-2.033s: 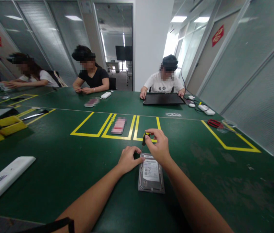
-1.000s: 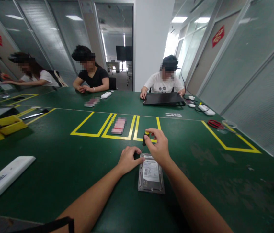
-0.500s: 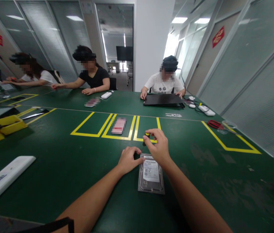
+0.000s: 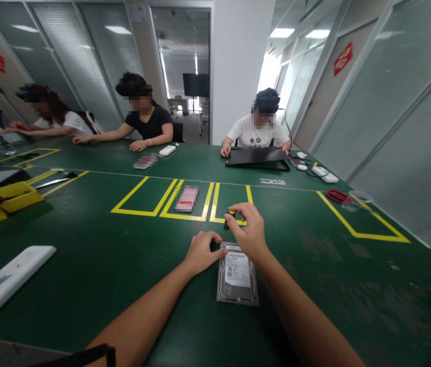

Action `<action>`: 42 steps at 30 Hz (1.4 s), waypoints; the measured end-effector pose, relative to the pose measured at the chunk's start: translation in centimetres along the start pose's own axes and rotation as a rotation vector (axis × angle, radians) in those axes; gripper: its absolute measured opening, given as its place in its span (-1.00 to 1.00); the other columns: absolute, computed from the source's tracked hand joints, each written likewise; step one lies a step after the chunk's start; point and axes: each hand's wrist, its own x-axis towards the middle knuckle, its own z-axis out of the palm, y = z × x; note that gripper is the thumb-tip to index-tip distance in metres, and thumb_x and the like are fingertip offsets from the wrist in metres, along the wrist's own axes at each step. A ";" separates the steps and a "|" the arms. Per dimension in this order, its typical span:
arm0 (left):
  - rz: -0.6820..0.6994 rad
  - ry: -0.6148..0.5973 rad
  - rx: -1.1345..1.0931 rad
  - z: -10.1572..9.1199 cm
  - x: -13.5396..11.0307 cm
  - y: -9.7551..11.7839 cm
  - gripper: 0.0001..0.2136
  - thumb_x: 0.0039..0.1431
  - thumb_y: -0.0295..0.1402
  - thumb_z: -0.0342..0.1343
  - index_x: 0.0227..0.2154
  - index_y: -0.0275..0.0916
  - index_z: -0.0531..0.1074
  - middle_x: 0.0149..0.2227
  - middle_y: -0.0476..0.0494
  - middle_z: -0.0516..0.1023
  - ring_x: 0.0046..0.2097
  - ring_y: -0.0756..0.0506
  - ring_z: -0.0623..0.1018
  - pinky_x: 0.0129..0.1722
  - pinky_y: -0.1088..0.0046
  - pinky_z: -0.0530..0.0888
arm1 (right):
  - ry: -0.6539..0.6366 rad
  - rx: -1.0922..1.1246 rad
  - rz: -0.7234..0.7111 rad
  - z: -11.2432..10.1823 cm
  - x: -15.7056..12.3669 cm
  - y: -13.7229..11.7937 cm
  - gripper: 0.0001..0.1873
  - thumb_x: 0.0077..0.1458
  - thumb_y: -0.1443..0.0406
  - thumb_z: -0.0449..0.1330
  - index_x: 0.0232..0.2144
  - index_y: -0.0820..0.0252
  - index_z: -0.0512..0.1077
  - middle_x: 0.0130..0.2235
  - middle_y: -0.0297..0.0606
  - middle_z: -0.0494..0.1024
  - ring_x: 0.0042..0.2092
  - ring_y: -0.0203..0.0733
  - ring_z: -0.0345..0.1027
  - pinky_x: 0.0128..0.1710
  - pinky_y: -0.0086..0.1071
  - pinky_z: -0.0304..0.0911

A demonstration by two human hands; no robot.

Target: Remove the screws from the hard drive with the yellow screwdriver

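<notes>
Right hand [image 4: 251,232] pinches the screwdriver [image 4: 229,219] upright over the hard drive [image 4: 237,278]; left hand [image 4: 201,252] clasps its corner. Keep the tip square.

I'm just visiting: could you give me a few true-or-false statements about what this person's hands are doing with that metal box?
1. The right hand grips a small screwdriver with a yellow and black handle. True.
2. The hard drive stands on its edge. False: it lies flat, label up, on the green table.
3. The left hand rests at the hard drive's far left corner. True.
4. The left hand holds a pair of scissors. False: it holds no tool.
</notes>
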 end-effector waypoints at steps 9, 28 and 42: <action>0.008 0.011 -0.010 0.2 0.0 -0.3 -0.73 0.05 -0.16 0.30 -0.23 -0.14 0.48 -0.17 -0.03 0.58 -0.08 -0.20 0.47 -0.09 0.27 0.32 | 0.006 0.034 -0.004 0.0 0.0 -0.2 -0.88 0.17 0.31 0.18 -0.22 0.14 0.47 -0.22 -0.24 0.52 -0.18 -0.13 0.35 -0.21 -0.26 0.25; 0.014 0.007 0.000 0.2 0.0 -0.3 -0.72 0.06 -0.15 0.30 -0.22 -0.16 0.46 -0.16 -0.03 0.58 -0.08 -0.19 0.46 -0.08 0.29 0.30 | 0.000 0.022 0.011 0.1 -0.1 -0.2 -0.85 0.18 0.30 0.15 -0.21 0.14 0.49 -0.20 -0.24 0.56 -0.17 -0.13 0.36 -0.16 -0.24 0.27; -0.001 0.003 -0.004 0.1 0.0 -0.2 -0.72 0.05 -0.15 0.30 -0.22 -0.14 0.47 -0.16 -0.02 0.58 -0.08 -0.19 0.46 -0.08 0.28 0.29 | 0.010 0.019 -0.009 0.0 -0.1 0.0 -0.82 0.16 0.37 0.14 -0.19 0.15 0.50 -0.21 -0.26 0.57 -0.19 -0.14 0.36 -0.18 -0.26 0.26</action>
